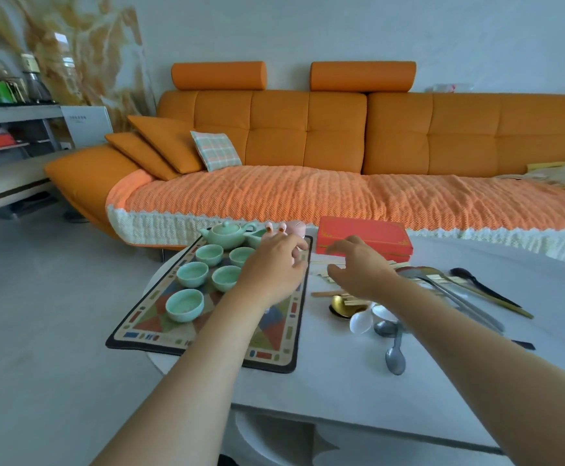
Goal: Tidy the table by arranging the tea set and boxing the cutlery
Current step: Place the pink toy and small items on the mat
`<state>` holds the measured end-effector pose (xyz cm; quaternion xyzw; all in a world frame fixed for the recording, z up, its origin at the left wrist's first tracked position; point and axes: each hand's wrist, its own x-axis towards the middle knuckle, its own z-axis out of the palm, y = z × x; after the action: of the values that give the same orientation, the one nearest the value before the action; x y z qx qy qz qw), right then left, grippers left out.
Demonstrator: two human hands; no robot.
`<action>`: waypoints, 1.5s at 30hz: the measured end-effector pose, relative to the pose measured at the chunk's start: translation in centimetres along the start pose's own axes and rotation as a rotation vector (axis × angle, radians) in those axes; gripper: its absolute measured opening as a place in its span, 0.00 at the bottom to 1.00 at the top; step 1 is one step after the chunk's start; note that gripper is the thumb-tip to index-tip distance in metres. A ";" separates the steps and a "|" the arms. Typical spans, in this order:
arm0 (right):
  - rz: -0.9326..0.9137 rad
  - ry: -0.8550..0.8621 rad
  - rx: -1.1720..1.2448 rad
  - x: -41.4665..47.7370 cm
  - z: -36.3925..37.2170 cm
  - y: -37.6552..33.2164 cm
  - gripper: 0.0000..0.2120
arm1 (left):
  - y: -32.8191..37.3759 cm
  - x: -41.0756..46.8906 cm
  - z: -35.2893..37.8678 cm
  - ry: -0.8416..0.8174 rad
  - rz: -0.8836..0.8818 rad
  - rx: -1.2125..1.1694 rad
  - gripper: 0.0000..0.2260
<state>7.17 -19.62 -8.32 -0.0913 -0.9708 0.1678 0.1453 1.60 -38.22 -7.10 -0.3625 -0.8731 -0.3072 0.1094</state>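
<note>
A pale green teapot (224, 234) stands at the far end of a patterned mat (160, 331) on the white table (341, 391). Several matching green cups (192, 274) sit on the mat in front of it. My left hand (276, 267) hovers over the mat's right side, fingers apart, holding nothing. My right hand (358, 267) reaches toward the red box (365, 237), which lies closed at the table's far edge; its fingers are spread and empty. Right of the mat lie wooden chopsticks (328, 265), a gold spoon (340, 306), a white spoon (361, 321), steel spoons (394, 354), tongs (466, 302) and a black spoon (476, 284).
A small pink figurine (276, 227) stands behind the mat beside the teapot. An orange sofa (308, 136) with a knitted cover runs along the table's far side. A shelf unit (8, 132) is at the far left. Grey floor lies left of the table.
</note>
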 end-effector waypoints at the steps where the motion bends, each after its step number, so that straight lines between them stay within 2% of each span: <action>1: 0.029 -0.015 -0.031 0.3 -0.5 1.2 0.19 | 0.9 0.9 1.1 -0.023 0.012 -0.001 0.11; 5: 0.099 -0.019 -0.136 1.6 -2.0 5.8 0.20 | 3.4 4.7 5.5 -0.102 0.009 0.020 0.16; 11: 0.035 0.018 -0.326 4.6 -2.5 11.3 0.24 | 2.8 9.6 10.7 -0.239 -0.076 0.138 0.24; 19: 0.104 -0.060 -0.270 7.5 -0.8 14.7 0.34 | 1.9 13.4 13.2 -0.172 -0.165 0.244 0.26; 22: 0.128 -0.080 -0.246 8.2 -0.3 15.1 0.37 | 1.4 13.8 14.0 -0.199 -0.238 0.174 0.26; 25: 0.137 -0.069 -0.287 8.2 -0.1 15.3 0.37 | 1.3 13.7 14.2 -0.114 -0.288 0.053 0.23; 29: 0.121 0.007 -0.450 8.4 -0.6 14.7 0.34 | 1.3 13.8 13.7 -0.054 -0.333 -0.042 0.28; 31: 0.129 -0.001 -0.413 8.5 -0.2 14.3 0.36 | 1.0 13.8 13.7 -0.078 -0.338 -0.052 0.29; 34: 0.159 -0.056 -0.359 8.8 0.9 14.1 0.41 | 0.7 13.6 13.7 -0.112 -0.349 -0.136 0.24; 38: 0.196 -0.049 -0.358 9.2 1.3 14.3 0.39 | 0.3 13.4 13.5 -0.083 -0.291 -0.129 0.16; 39: 0.194 -0.039 -0.358 9.1 1.3 14.2 0.38 | 0.1 13.4 13.4 -0.078 -0.281 -0.126 0.18; 43: 0.212 0.000 -0.295 9.1 1.2 14.3 0.38 | -0.1 13.7 12.8 -0.068 -0.267 -0.109 0.35; 45: 0.216 0.007 -0.272 9.2 1.1 14.3 0.38 | 0.0 13.7 12.9 -0.059 -0.254 -0.082 0.36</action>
<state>-0.01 -4.59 -12.03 -0.2146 -0.9686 0.0492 0.1158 -7.77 -22.53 -11.61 -0.2621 -0.9015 -0.3431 0.0290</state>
